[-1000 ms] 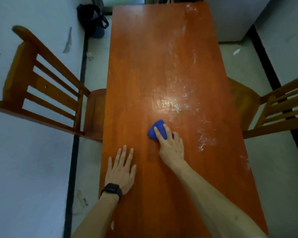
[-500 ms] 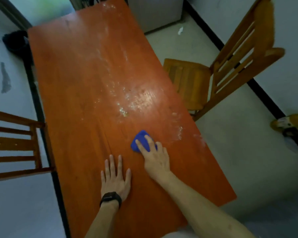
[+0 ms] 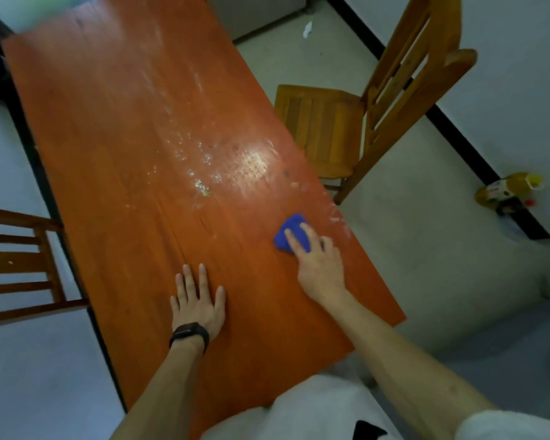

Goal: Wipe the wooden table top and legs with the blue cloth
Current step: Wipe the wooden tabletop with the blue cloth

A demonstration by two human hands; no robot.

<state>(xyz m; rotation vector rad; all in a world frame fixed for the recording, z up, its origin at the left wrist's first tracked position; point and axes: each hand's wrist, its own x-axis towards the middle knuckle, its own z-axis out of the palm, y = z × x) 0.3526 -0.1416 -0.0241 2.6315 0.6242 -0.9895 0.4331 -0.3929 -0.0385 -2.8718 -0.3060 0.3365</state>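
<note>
Cloth (image 3: 292, 232) has slid right toward the table (image 3: 124, 122) edge under the right hand (image 3: 319, 265), fingers pressing it flat, left hand (image 3: 197, 301) open, palm down, bracing; mid top-wipe, next likely sweeping the white smears (image 3: 200, 182) farther up, legs undone.

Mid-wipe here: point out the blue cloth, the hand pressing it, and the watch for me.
Blue cloth (image 3: 289, 231): head view, on the exposed far part ahead of the fingers.
Right hand (image 3: 321, 268): head view, on the back of the hand.
Watch (image 3: 189, 333): head view, on the black band at the left wrist.
</note>
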